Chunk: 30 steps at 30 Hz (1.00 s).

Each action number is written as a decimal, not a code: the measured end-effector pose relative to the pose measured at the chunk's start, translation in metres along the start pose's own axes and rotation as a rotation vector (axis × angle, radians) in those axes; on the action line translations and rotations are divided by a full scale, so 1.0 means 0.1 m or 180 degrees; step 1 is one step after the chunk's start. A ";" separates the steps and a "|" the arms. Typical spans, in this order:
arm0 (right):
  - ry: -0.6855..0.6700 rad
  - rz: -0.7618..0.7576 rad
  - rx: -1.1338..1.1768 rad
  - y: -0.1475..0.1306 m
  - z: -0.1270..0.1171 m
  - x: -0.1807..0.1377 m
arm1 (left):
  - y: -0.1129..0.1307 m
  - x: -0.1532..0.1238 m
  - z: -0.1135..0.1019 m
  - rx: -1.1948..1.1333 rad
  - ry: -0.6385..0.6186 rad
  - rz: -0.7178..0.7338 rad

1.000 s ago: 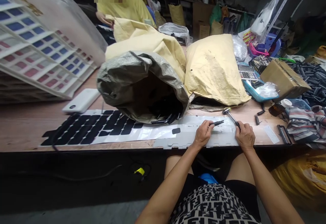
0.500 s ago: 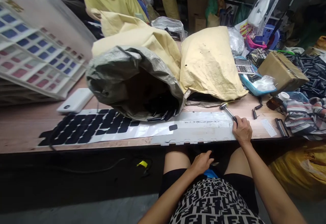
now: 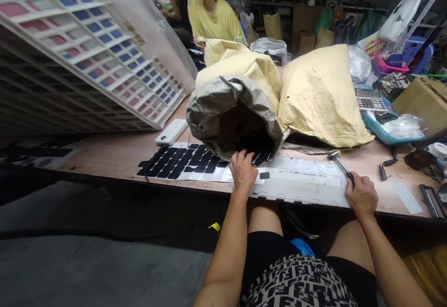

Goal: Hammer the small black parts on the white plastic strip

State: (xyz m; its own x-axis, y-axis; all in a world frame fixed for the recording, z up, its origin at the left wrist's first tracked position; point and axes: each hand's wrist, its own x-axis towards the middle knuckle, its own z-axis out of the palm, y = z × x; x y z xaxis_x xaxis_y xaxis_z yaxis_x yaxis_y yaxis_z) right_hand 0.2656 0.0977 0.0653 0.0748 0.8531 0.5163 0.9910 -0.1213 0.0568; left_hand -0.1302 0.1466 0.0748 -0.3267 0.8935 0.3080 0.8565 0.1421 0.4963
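My right hand (image 3: 363, 195) is closed around the dark handle of a small hammer (image 3: 342, 165), whose head lies towards the back of the table. At the mouth of a grey-lined sack (image 3: 209, 111) is my left hand (image 3: 242, 172), its fingers apart and bent over the lower lip. Dark, shiny pieces (image 3: 260, 158) lie inside the sack by those fingertips, which are partly hidden. Between my hands stretches a pale flat strip (image 3: 307, 186) along the table edge. One small black pad (image 3: 264, 175) rests on it, and a white sheet (image 3: 226, 176) bears rows of black pads (image 3: 171, 160).
A second yellow sack (image 3: 317, 97) stands right of the first. White crates (image 3: 115, 65) lean in at the left, near a white box-like device (image 3: 172, 131). A calculator (image 3: 370, 100) and a blue tray (image 3: 394, 132) are at the right. Across the table sits a person in yellow (image 3: 216, 21).
My left hand has risen from above my lap to the sack's mouth. My right hand still holds the hammer. The view has turned left, showing more of the crates.
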 end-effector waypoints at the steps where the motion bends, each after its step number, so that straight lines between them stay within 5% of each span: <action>1: 0.0011 -0.0011 -0.0004 0.00 0.00 0.00 | -0.08 0.05 0.02 0.0102 -0.0138 -0.0014; 12: 0.0043 -0.0072 -0.0052 0.02 0.02 0.02 | -0.38 -0.07 0.10 -0.0459 -0.0005 -0.0220; 17: 0.0085 -0.0093 -0.0102 0.01 0.02 0.01 | -0.35 -0.22 0.05 -0.0612 0.0774 -0.0369; 22: 0.0098 -0.0064 -0.0077 0.02 0.04 0.01 | 0.09 -0.56 -0.05 -0.0837 0.1468 -0.0270; 24: 0.0067 -0.0031 -0.0053 0.02 0.05 0.01 | 0.35 -0.73 -0.03 -0.1084 0.1133 0.0221; 30: -0.0225 0.0018 0.0009 -0.03 -0.03 -0.01 | 1.05 -0.96 0.34 -0.1221 -0.0859 0.1445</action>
State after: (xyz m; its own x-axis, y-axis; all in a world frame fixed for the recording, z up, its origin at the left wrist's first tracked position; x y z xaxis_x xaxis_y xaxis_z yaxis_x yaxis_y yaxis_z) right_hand 0.2624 0.0955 0.0673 0.0880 0.8862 0.4549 0.9908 -0.1248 0.0515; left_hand 0.0041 0.0904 0.0698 0.1886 0.9116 0.3653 0.6660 -0.3921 0.6347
